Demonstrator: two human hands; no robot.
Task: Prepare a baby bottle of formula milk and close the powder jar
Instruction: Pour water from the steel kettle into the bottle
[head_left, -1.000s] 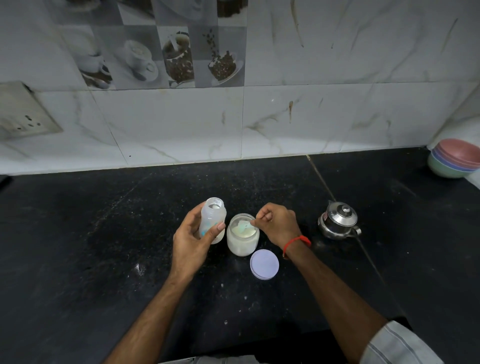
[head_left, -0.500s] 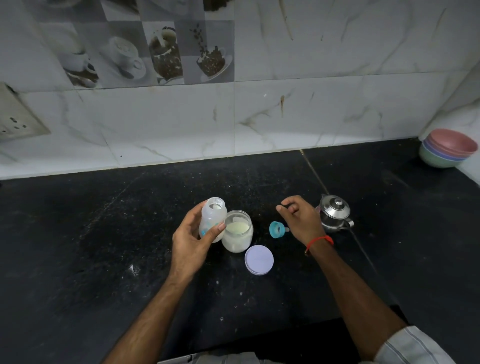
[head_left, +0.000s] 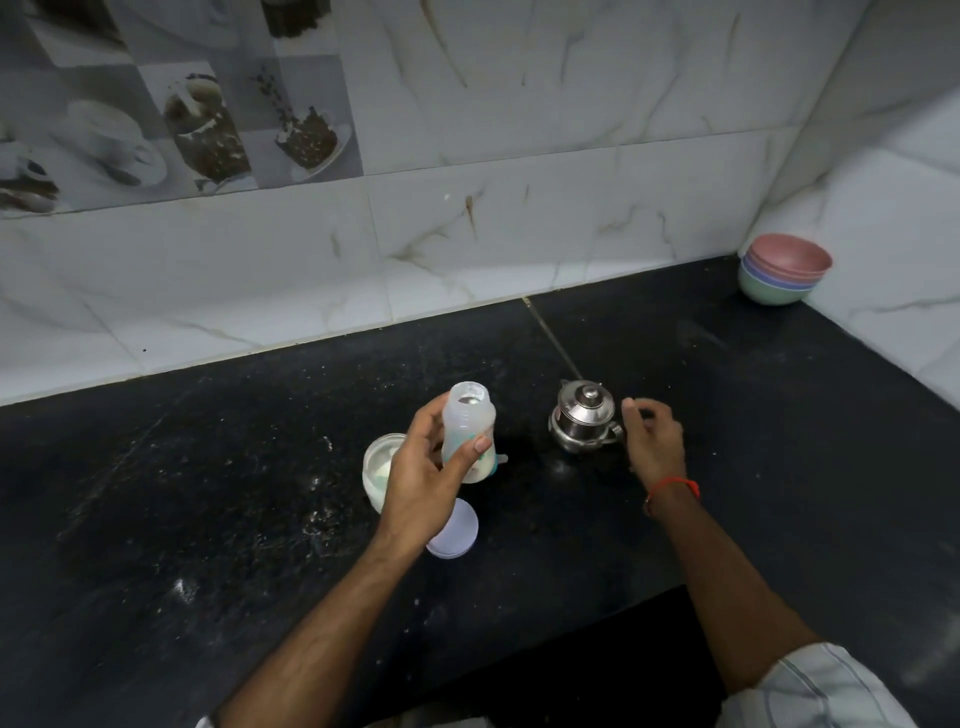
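Baby bottle (head_left: 466, 431): we see a translucent plastic cylinder with an open neck, raised above the black counter (head_left: 208, 493) and tilted slightly; some pale powder sits in its base, and a teal print on its side is too blurred for us to read.
Left hand (head_left: 427, 475): we see it wrapped around the bottle, thumb across the front and fingers behind.
Powder jar (head_left: 382, 470): a clear round jar of whitish powder, lid off, stands just left of the bottle and is partly hidden by the left hand.
Jar lid (head_left: 454, 530): a flat, pale lilac disc lies on the counter just below the bottle, its near-left edge covered by the wrist.
Teal piece (head_left: 500, 461): we make out only a small teal edge at the bottle's lower right.
Steel pot (head_left: 584, 422): a small shiny metal vessel with a knobbed lid stands to the right of the bottle.
Right hand (head_left: 652, 441): loosely curled and holding nothing, it sits just right of the pot, by its handle; we cannot tell whether it touches. A red thread circles the wrist.
Bowls (head_left: 782, 270): a nested stack in pastel pink, blue and green sits far to the bottle's right, in the tiled corner.
Writing: we find none legible.
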